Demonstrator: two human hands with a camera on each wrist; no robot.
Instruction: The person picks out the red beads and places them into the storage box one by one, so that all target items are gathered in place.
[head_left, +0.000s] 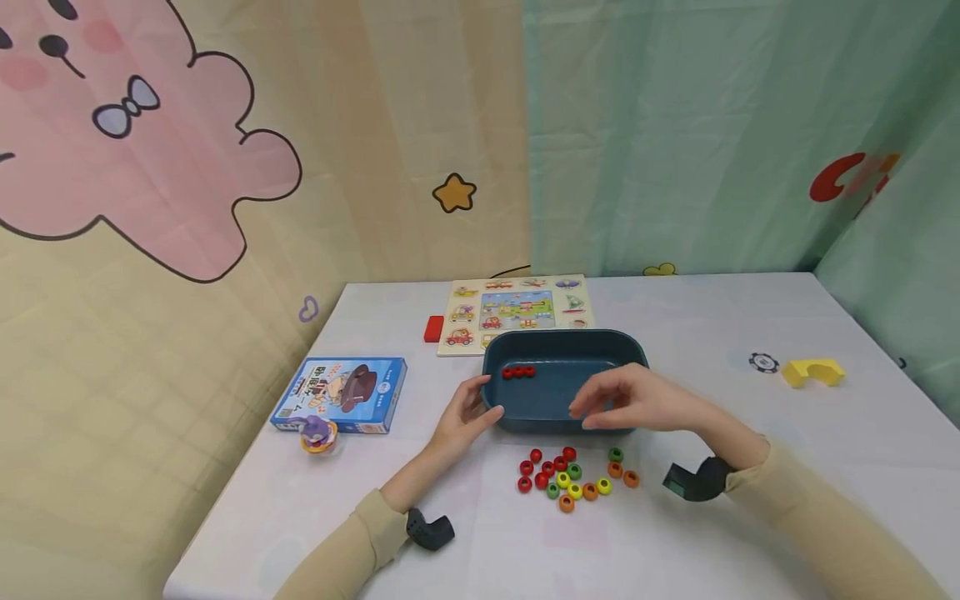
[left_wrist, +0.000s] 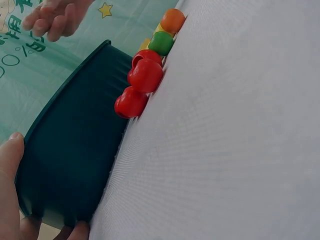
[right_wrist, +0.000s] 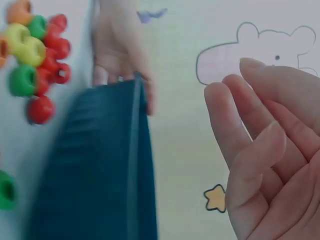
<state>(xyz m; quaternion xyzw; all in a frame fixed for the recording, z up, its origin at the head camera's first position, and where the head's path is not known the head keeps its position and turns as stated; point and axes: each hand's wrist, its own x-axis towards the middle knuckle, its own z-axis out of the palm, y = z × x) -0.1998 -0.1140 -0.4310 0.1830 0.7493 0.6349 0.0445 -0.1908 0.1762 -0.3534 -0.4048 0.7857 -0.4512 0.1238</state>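
Observation:
A dark teal plastic basin (head_left: 551, 393) sits mid-table with a row of three red beads (head_left: 519, 372) inside at its left. My left hand (head_left: 465, 417) holds its left end, thumb at the rim and fingertips low against the wall (left_wrist: 70, 150). Over the basin's right front hovers my right hand (head_left: 630, 398), fingers loosely bent and nothing between them (right_wrist: 270, 135). In front of the basin lie several loose beads: red (head_left: 542, 480), green (head_left: 574, 472), yellow (head_left: 575, 492) and orange (head_left: 590, 492).
Behind the basin lies a wooden picture puzzle (head_left: 517, 308) beside a red block (head_left: 433, 328). At left are a blue box (head_left: 341, 393) and a purple toy figure (head_left: 318, 434). A poker chip (head_left: 763, 362) and a yellow arch block (head_left: 813, 372) lie at right.

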